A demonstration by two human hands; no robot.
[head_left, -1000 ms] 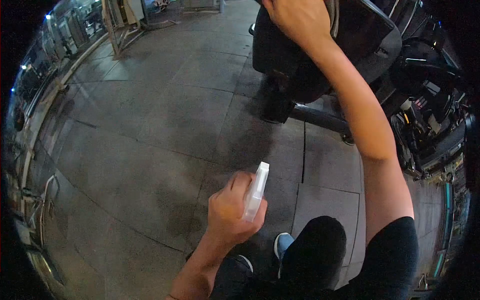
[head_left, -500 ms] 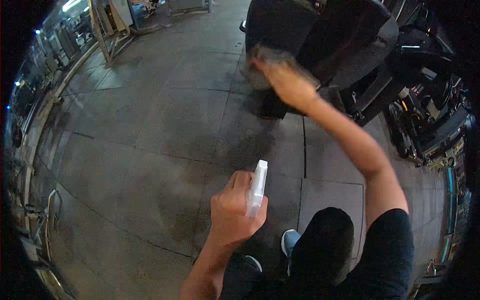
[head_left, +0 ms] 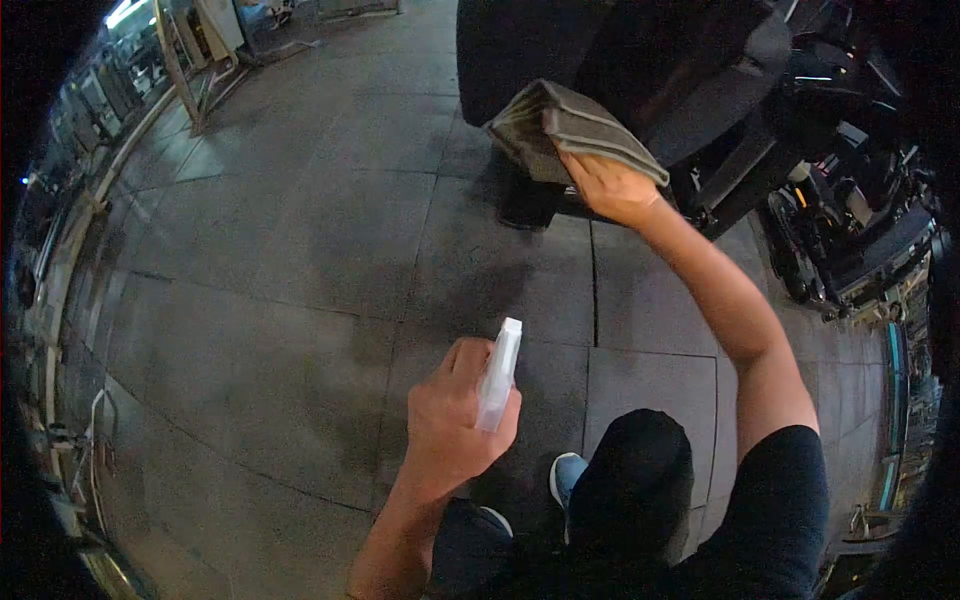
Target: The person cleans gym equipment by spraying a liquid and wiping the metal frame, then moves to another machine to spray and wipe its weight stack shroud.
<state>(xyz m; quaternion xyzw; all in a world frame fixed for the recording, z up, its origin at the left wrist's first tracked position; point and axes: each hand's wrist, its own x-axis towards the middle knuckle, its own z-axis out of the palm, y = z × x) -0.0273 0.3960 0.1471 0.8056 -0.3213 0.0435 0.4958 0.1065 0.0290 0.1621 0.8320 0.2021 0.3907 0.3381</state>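
Observation:
A white spray bottle [head_left: 500, 375] stands upright in my left hand [head_left: 455, 420], whose fingers are wrapped round its neck below the nozzle. Farther forward and to the right, my right hand [head_left: 612, 187] holds a folded grey-brown cloth [head_left: 590, 125]. The cloth lies over the lower edge of a large black padded surface [head_left: 640, 60] and seems to touch it. Its layers fan open on the left side. Part of my right fingers is hidden by the cloth.
Dark exercise machines [head_left: 830, 210] stand at the right. A metal frame [head_left: 180, 70] is at the upper left. Dark floor tiles [head_left: 290, 230] spread below. My knee and a blue shoe [head_left: 567, 478] show at the bottom.
My right hand and the cloth, blurred before, have shifted right and slightly down, and the cloth now shows clearly. My left hand with the bottle sits slightly farther left in view.

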